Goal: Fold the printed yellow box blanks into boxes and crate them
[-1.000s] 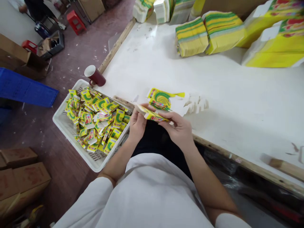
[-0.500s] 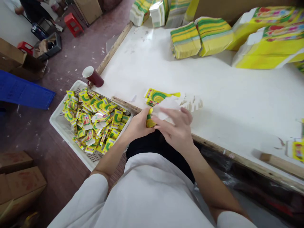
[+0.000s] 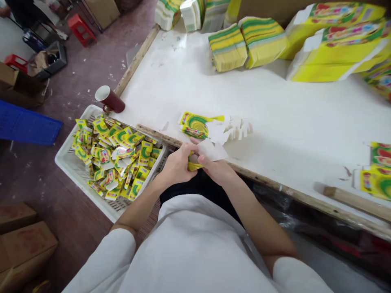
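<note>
- Both my hands meet at the near table edge (image 3: pixel 275 189), over my lap: my left hand (image 3: pixel 176 166) is curled round a small yellow-and-green carton blank (image 3: pixel 204 155), and my right hand (image 3: pixel 217 169) pinches its white flap from the other side.
- A second ago the blank lay flat and long between my fingers; now it is bunched short, white inside showing, so by my reading the fold is well under way.
- How the flaps lie inside my grip is hidden; my fingers cover most of the print.
- Just beyond my hands lies a fanned stack of flat blanks (image 3: pixel 214 126), one printed face up, the rest showing white tabs.
- At my left, below the table, a white crate (image 3: pixel 65 156) holds a heap of folded little boxes (image 3: pixel 114 152); a dark red mug (image 3: pixel 109 99) lies tipped at its far corner.
- Farther back stand bundles of blanks (image 3: pixel 247 44); more printed sheets (image 3: pixel 378 171) are cut off at the right edge.
- The far floor, with a blue sheet (image 3: pixel 27 126), is too blurred for detail.
</note>
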Demonstrator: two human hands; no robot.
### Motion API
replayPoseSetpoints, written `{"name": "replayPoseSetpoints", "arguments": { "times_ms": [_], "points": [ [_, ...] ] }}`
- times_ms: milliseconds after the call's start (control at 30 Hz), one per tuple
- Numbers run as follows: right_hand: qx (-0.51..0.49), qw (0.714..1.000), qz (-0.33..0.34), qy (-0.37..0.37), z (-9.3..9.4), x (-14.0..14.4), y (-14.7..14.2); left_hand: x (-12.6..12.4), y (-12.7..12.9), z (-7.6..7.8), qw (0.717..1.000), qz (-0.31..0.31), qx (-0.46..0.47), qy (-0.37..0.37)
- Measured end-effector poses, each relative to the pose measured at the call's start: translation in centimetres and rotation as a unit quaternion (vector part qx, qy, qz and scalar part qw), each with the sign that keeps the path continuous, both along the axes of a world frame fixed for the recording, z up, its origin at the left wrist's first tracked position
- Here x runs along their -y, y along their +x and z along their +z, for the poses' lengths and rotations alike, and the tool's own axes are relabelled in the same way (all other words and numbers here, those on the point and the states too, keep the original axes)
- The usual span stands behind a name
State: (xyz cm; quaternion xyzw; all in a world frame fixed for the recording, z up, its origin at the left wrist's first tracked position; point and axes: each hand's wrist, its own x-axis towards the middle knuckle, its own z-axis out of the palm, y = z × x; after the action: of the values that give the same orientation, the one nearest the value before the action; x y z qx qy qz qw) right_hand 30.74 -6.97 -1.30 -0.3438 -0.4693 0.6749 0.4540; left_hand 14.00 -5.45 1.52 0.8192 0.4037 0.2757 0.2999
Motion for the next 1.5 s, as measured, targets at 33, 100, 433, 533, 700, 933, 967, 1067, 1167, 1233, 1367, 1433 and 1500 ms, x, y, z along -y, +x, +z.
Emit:
{"name": "replayPoseSetpoints", "arguments": {
  "times_ms": [33,100,433,533,700,933,967,1067,1167,1233,1367,1433,1500],
  "points": [
    [0.045,0.998,-0.025,0.042,0.0,0.2,0.0,-0.1,0.0,0.0,1.0,0.0,-0.002,-0.019],
    [0.146,0.977,-0.062,0.142,0.1,0.8,-0.1,-0.4,0.1,0.0,0.998,0.006,0.019,-0.06],
    [0.294,0.879,-0.235,0.292,-1.1,0.0,0.9,-0.7,-0.9,-0.5,0.902,0.259,0.232,-0.256],
    [0.348,0.849,-0.175,0.357,-1.4,-0.1,1.4,-0.6,-1.3,0.3,0.874,0.273,0.307,-0.259],
    [0.348,0.845,-0.142,0.381,-0.2,-0.3,2.7,-0.7,-1.1,0.5,0.857,0.279,0.35,-0.254],
    [0.276,0.907,-0.11,0.297,1.4,-0.6,2.9,-0.7,-1.0,0.1,0.851,0.26,0.377,-0.258],
    [0.265,0.916,-0.131,0.272,1.2,-0.6,2.4,-0.6,-1.2,0.2,0.853,0.253,0.372,-0.263],
    [0.24,0.926,-0.194,0.219,0.5,-1.0,0.6,-0.5,-2.2,0.8,0.87,0.26,0.332,-0.257],
    [0.234,0.927,-0.173,0.236,0.1,-1.7,-0.9,-0.6,-4.0,1.5,0.879,0.302,0.29,-0.228],
    [0.255,0.913,-0.144,0.283,0.0,-2.1,-1.4,-0.8,-5.0,1.9,0.873,0.323,0.291,-0.222],
    [0.304,0.877,-0.132,0.348,-0.4,-2.6,-1.4,-1.0,-5.3,1.8,0.853,0.328,0.335,-0.229],
    [0.313,0.867,-0.131,0.364,-0.6,-2.6,-0.9,-1.1,-5.0,1.4,0.846,0.326,0.35,-0.236],
    [0.312,0.861,-0.123,0.383,-0.8,-2.4,-0.3,-1.1,-4.7,0.9,0.842,0.32,0.357,-0.246]
  ]
}}
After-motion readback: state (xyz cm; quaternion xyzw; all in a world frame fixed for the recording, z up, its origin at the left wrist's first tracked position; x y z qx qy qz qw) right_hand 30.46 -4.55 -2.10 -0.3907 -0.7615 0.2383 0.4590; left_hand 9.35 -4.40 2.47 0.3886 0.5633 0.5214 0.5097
